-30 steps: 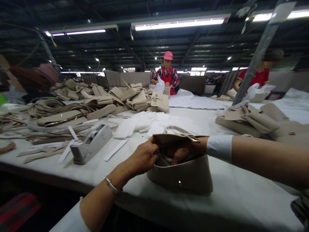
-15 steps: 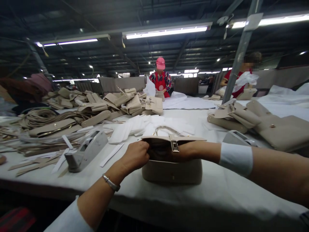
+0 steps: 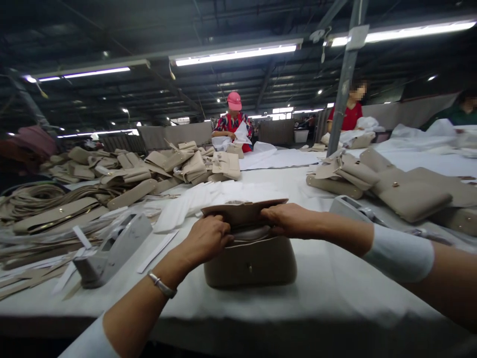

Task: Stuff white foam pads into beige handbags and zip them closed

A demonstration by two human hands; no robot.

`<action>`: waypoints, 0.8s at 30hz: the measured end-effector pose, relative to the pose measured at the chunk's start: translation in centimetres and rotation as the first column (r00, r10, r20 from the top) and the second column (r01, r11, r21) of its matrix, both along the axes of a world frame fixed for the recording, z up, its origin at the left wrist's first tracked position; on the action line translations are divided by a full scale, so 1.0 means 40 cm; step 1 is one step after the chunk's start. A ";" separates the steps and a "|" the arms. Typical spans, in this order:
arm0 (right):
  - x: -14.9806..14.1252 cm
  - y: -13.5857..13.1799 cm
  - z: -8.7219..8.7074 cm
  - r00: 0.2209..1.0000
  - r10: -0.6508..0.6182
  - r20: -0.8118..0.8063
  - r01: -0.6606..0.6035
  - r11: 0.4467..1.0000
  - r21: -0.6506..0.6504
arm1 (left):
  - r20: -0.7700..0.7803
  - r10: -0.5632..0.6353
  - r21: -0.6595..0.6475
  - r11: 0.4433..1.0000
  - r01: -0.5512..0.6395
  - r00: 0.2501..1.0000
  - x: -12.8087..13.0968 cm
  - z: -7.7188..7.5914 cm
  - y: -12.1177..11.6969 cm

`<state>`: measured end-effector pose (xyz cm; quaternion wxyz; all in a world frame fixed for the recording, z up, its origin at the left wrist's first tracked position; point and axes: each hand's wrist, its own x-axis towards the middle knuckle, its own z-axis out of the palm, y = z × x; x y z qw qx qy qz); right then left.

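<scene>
A beige handbag (image 3: 250, 263) stands upright on the white-covered table in front of me, its flap (image 3: 244, 211) raised and its mouth showing a pale lining or filling. My left hand (image 3: 210, 237) is closed at the left side of the mouth, fingers curled over the edge under the flap. At the right end of the flap, my right hand (image 3: 286, 219) pinches the edge between thumb and fingers; some fingertips are hidden behind it. A small metal catch shows on the bag's front.
Grey tape dispensers stand left (image 3: 112, 248) and right (image 3: 350, 209). White padding sheets (image 3: 186, 201) lie behind the bag. Piles of beige bags (image 3: 201, 164) and coiled straps (image 3: 33, 199) fill the left; more bags (image 3: 406, 189) lie right. Co-workers stand across the table by a metal post (image 3: 341, 99).
My right hand has come out of the bag's mouth and now grips the flap's right edge. The flap has tipped back, so its metal clasp no longer hangs in front. My view has shifted right.
</scene>
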<state>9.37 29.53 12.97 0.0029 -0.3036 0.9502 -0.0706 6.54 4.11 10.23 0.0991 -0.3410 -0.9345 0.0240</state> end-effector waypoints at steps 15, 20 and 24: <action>0.018 0.074 -0.042 0.968 -0.091 0.234 0.144 0.965 -0.220 | -0.023 -0.120 0.040 0.992 0.120 0.993 0.037 0.022 0.135; 0.026 0.088 -0.057 0.977 -0.059 0.207 0.118 0.952 -0.283 | 0.312 -0.312 0.222 0.942 0.250 0.897 0.034 0.020 0.183; 0.030 0.095 -0.068 0.987 0.034 0.160 0.027 0.931 -0.363 | 0.457 -0.316 0.217 0.946 0.240 0.831 0.003 0.023 0.187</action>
